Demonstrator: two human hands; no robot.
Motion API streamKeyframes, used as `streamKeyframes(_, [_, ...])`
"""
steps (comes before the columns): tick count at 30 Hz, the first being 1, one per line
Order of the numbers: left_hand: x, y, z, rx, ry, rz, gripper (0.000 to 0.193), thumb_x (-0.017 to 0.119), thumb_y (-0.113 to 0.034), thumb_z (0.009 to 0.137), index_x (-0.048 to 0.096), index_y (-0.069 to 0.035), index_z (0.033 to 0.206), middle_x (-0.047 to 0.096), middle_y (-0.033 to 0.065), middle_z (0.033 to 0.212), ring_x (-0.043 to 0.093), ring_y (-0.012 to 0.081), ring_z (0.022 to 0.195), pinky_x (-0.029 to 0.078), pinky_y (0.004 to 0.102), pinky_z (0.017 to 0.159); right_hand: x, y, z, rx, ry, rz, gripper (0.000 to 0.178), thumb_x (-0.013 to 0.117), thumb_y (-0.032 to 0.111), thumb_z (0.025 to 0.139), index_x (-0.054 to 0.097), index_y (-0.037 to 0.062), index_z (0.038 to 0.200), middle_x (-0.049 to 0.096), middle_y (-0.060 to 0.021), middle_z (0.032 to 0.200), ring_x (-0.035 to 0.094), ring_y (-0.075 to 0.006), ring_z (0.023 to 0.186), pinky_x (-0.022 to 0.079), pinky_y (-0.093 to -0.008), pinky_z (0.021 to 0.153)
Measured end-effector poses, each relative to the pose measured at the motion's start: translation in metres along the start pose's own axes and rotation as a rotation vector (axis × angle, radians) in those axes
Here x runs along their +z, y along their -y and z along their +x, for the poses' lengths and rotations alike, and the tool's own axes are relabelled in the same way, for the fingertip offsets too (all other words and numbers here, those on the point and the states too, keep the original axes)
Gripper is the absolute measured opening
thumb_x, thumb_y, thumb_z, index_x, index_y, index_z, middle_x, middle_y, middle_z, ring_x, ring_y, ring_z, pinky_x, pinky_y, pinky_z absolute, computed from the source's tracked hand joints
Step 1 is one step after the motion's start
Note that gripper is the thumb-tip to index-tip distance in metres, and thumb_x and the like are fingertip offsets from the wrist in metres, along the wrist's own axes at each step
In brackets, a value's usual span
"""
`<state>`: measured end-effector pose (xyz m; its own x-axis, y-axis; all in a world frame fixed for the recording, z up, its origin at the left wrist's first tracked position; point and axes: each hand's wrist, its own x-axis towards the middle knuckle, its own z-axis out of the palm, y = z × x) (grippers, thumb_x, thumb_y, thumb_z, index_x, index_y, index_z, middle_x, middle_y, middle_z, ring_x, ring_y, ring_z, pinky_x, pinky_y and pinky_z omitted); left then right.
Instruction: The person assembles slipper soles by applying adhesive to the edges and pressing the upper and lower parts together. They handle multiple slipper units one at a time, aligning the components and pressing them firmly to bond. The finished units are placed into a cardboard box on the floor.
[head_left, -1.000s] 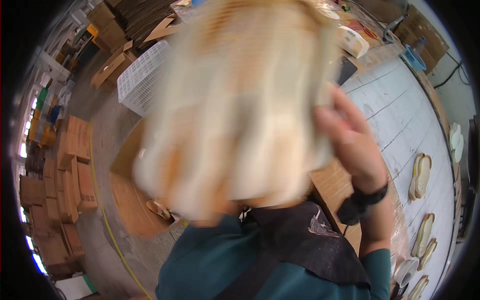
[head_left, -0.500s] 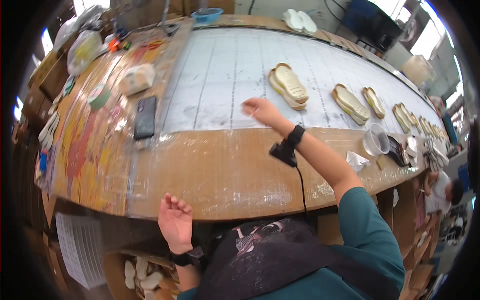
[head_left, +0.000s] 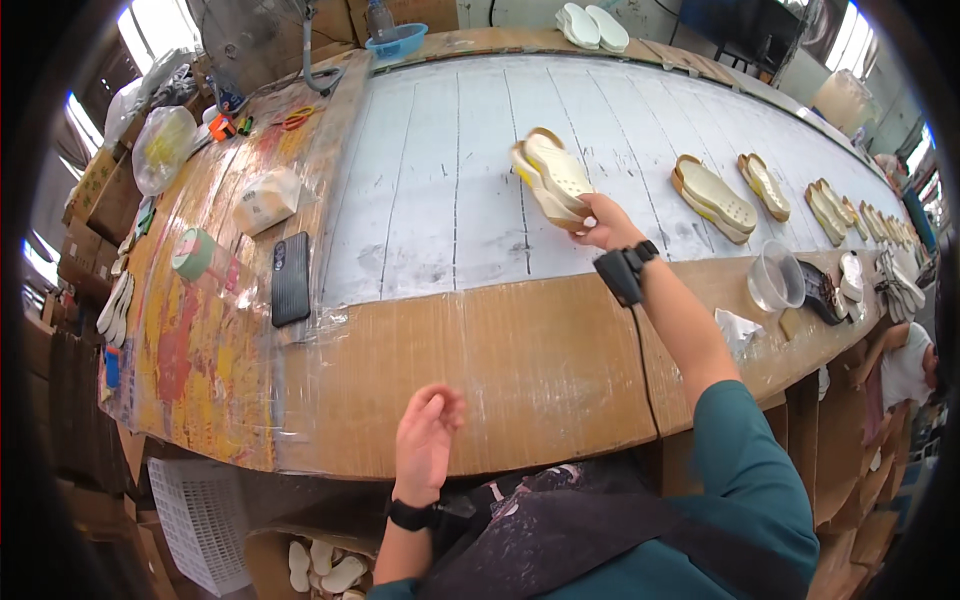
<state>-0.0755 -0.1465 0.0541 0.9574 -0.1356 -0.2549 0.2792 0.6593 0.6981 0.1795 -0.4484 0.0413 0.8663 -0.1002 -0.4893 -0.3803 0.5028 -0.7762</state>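
On the white conveyor belt (head_left: 420, 230), my right hand (head_left: 612, 225) is closed on the near end of a pair of cream shoe soles (head_left: 556, 170). The two soles lean together, with tan rims, small holes in the near part and a yellow patch on the side. My fingers under them are partly hidden. Over the cardboard-covered front ledge (head_left: 540, 380), my left hand (head_left: 428, 440) hovers with its fingers loosely curled and nothing visible in it. Farther right on the belt lie another sole pair (head_left: 715, 198) and a smaller-looking pair (head_left: 764, 187).
A phone (head_left: 291, 280), a green-lidded jar (head_left: 193, 255) and a tissue pack (head_left: 267, 201) occupy the stained left table. A clear plastic tub (head_left: 775, 277) and crumpled paper (head_left: 737, 330) stand at right. Below the ledge is a box of soles (head_left: 330, 565). Another person (head_left: 905, 370) sits far right.
My right hand has come right and taken hold of the near end of the sole pair. My left hand has moved right over the ledge, its fingers more curled. The view has shifted slightly.
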Motion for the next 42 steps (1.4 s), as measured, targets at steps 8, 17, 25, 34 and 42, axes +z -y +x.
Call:
streamKeyframes(8, [0.076, -0.001, 0.038, 0.457, 0.242, 0.42, 0.081, 0.059, -0.013, 0.079, 0.004, -0.006, 0.138, 0.018, 0.012, 0.14, 0.024, 0.0238, 0.127, 0.023, 0.0373, 0.102, 0.044, -0.057, -0.187, 0.253, 0.6, 0.169, 0.039, 0.044, 0.015, 0.086, 0.035, 0.0125, 0.123, 0.043, -0.0069, 0.117, 0.047, -0.0224, 0.103, 0.042, -0.0432, 0.082])
streamKeyframes(17, [0.064, -0.006, -0.003, 0.364, 0.353, 0.234, 0.088, 0.06, 0.0, 0.073, 0.004, -0.015, 0.139, 0.025, 0.0096, 0.138, 0.031, 0.0217, 0.124, 0.029, 0.0366, 0.1, 0.033, -0.077, -0.24, 0.297, 0.914, 0.411, 0.058, 0.045, 0.016, 0.085, 0.018, 0.0072, 0.136, 0.034, -0.0126, 0.131, 0.04, -0.0272, 0.117, 0.035, -0.0491, 0.095])
streamKeyframes(25, [0.067, -0.001, -0.013, 0.429, 0.403, 0.309, 0.09, 0.062, 0.001, 0.071, 0.004, -0.014, 0.139, 0.022, 0.0108, 0.139, 0.026, 0.0226, 0.127, 0.025, 0.0379, 0.102, 0.027, -0.076, -0.257, 0.295, 0.893, 0.328, 0.062, 0.051, 0.017, 0.083, 0.019, 0.0069, 0.135, 0.035, -0.0124, 0.13, 0.04, -0.0265, 0.117, 0.036, -0.0474, 0.094])
streamKeyframes(34, [0.067, 0.0, -0.014, 0.517, 0.283, 0.22, 0.076, 0.051, -0.028, 0.086, -0.003, -0.011, 0.137, 0.023, 0.0106, 0.137, 0.028, 0.0235, 0.125, 0.021, 0.0406, 0.102, 0.014, -0.096, -0.262, -0.699, 0.525, -0.451, 0.056, 0.049, -0.003, 0.08, 0.029, 0.0054, 0.132, 0.034, -0.0167, 0.13, 0.037, -0.0288, 0.119, 0.029, -0.0359, 0.1])
streamKeyframes(42, [0.067, 0.004, -0.017, 0.385, 0.142, -0.09, 0.05, 0.031, -0.038, 0.093, 0.026, -0.005, 0.131, 0.036, 0.0146, 0.13, 0.035, 0.0248, 0.12, 0.028, 0.0391, 0.1, 0.014, -0.102, -0.281, -1.388, 0.502, -0.904, 0.075, 0.076, 0.011, 0.058, 0.04, 0.0057, 0.124, 0.032, -0.0259, 0.129, 0.035, -0.0437, 0.115, 0.032, -0.0483, 0.093])
